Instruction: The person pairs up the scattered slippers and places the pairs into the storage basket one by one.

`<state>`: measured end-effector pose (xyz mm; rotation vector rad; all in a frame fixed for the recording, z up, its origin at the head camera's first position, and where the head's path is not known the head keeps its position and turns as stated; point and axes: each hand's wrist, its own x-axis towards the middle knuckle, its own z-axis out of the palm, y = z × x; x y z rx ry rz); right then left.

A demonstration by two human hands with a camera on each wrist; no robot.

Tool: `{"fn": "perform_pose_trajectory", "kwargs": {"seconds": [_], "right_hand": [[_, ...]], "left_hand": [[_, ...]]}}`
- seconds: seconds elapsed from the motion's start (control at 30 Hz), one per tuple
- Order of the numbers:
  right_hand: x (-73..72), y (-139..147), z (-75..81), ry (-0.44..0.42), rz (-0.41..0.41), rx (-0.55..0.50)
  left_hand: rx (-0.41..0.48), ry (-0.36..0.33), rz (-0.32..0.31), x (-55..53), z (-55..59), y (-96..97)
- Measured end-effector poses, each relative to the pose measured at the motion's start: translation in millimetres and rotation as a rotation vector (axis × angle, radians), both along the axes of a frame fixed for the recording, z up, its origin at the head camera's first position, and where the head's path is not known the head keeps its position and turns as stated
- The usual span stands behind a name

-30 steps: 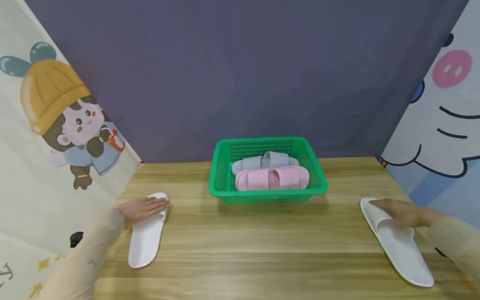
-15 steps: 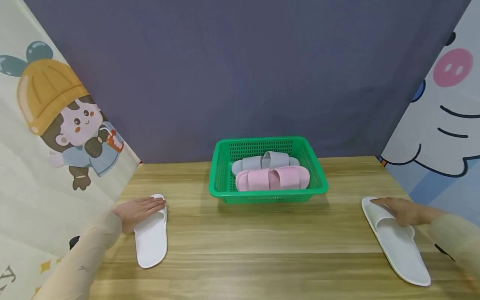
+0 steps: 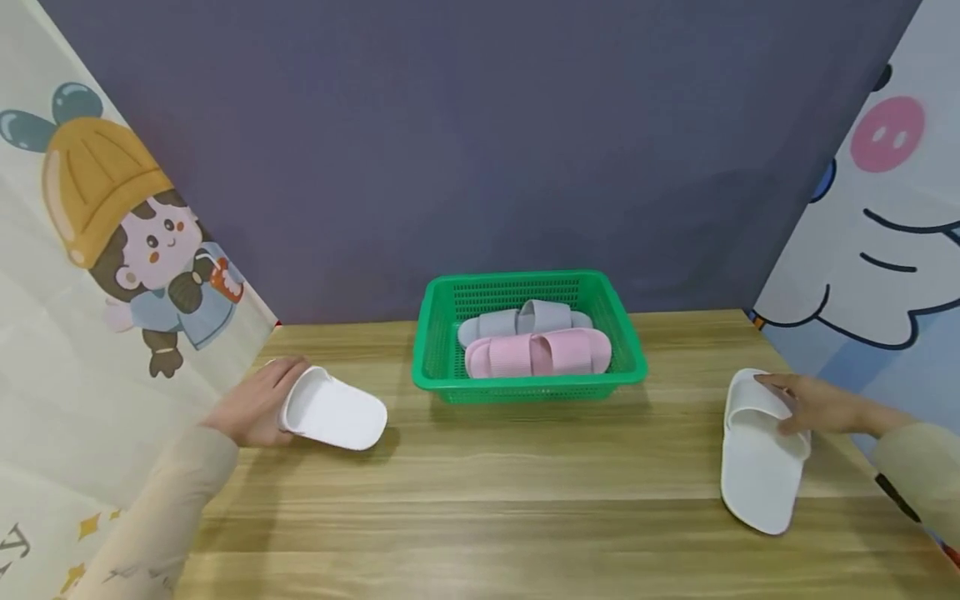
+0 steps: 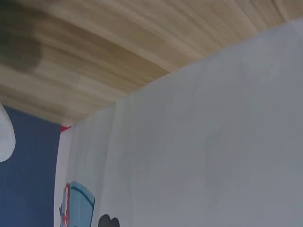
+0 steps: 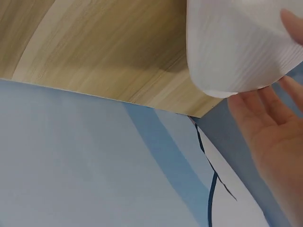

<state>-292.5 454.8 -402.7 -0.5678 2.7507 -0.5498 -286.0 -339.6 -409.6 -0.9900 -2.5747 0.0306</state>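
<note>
At the left of the table in the head view, my left hand (image 3: pixel 258 404) grips a white slipper (image 3: pixel 341 414) by its toe end, with the heel pointing right. A shadow lies on the wood beside that slipper. Only a sliver of the slipper (image 4: pixel 5 135) enters the left wrist view, where the hand is out of sight. On the right side, my right hand (image 3: pixel 821 406) holds a second white slipper (image 3: pixel 761 475) by the side of its strap. In the right wrist view the thumb lies over this slipper (image 5: pixel 236 47) and the other fingers reach under its edge.
A green plastic basket (image 3: pixel 528 390) stands at the back middle of the wooden table (image 3: pixel 495 508). Inside it lie a pink slipper (image 3: pixel 573 352) and a grey slipper (image 3: pixel 547 317). A dark cloth (image 3: pixel 480 150) hangs behind; printed cloths flank the table.
The left hand now grips its slipper, whose heel has swung right, up and toward the basket. The right hand's slipper has turned more upright in view and shifted slightly left and up.
</note>
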Motion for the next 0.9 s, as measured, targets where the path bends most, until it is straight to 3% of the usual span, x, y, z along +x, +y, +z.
{"fn": "perform_pose_trajectory", "kwargs": {"seconds": [0.1,0.27,0.37,0.6,0.77,0.9], "right_hand": [[-0.4,-2,1.7,0.023,-0.05,0.027],[-1.3,-2,-1.1,0.031,-0.198,-0.028],[-0.8,0,-0.8,0.039,-0.267,-0.049],[-1.0,1,5.4,0.102,-0.406,-0.126],[-2.3,-1,19.0,0.248,-0.524,-0.254],[-3.0,-7,30.8,0.312,-0.617,-0.362]], "left_hand": [[0.046,0.045,0.061,2.3,6.5,1.6],[0.088,0.145,0.107,3.6,14.3,6.4],[0.098,0.166,0.106,4.9,18.0,10.9],[0.157,0.138,0.099,5.9,25.6,21.4],[0.182,0.183,0.089,2.3,41.9,30.5],[0.162,0.219,0.074,-1.9,57.3,44.7]]}}
